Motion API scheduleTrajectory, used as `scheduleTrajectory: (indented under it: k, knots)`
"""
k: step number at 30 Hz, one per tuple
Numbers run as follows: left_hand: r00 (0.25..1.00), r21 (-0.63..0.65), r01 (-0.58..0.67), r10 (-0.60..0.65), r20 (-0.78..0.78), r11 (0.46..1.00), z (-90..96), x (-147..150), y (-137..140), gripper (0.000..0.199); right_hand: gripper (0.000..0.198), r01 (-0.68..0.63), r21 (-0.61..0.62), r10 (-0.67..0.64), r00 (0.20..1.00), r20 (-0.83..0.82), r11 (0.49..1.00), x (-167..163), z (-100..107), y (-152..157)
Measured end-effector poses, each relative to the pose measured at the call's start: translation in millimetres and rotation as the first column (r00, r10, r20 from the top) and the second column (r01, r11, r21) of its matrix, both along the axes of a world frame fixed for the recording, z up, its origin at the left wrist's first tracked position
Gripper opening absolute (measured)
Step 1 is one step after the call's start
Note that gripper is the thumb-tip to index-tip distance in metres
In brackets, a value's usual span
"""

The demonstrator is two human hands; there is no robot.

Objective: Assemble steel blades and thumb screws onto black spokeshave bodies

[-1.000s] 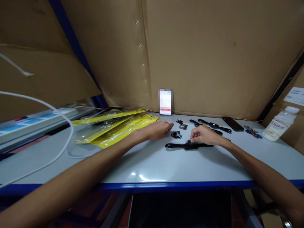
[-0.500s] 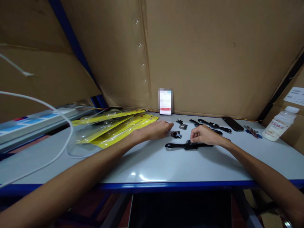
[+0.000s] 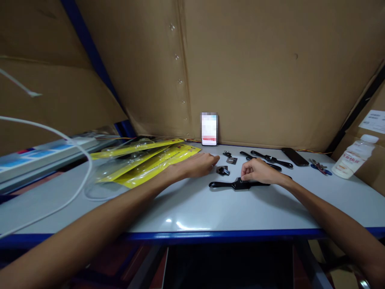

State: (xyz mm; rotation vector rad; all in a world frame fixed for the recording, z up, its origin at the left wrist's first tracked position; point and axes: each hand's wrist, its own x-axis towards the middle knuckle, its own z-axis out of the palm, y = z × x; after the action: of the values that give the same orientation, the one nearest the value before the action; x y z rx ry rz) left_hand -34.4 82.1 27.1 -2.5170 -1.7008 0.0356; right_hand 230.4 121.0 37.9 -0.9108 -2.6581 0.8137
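A black spokeshave (image 3: 222,184) lies flat near the middle of the table, its two handles pointing left and right. My right hand (image 3: 258,170) is over its centre, fingertips pinched together at the body and partly covering it; a small part under the fingertips is too hidden to name. My left hand (image 3: 201,164) rests on the table further left, fingers curled together; what they hold, if anything, is hidden. Between the hands lie a dark metal piece (image 3: 223,171), a flat blade (image 3: 231,160) and a small dark clamp piece (image 3: 227,153).
Behind my right hand lie two more spokeshaves (image 3: 272,158), a black phone (image 3: 294,156) and keys (image 3: 319,166). A bottle (image 3: 355,156) stands at far right. Yellow-backed plastic packages (image 3: 150,160) and a white cable (image 3: 72,140) are at left. A lit phone (image 3: 209,128) leans against the cardboard.
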Motion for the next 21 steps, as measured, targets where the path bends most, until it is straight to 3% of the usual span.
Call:
scheduleTrajectory:
  k: [21]
  knots:
    - [0.995, 0.023, 0.035, -0.037, 0.091, 0.999, -1.7, -2.8, 1.9, 0.012, 0.005, 0.012, 0.001, -0.012, 1.000, -0.020, 1.000, -0.5, -0.6, 0.3]
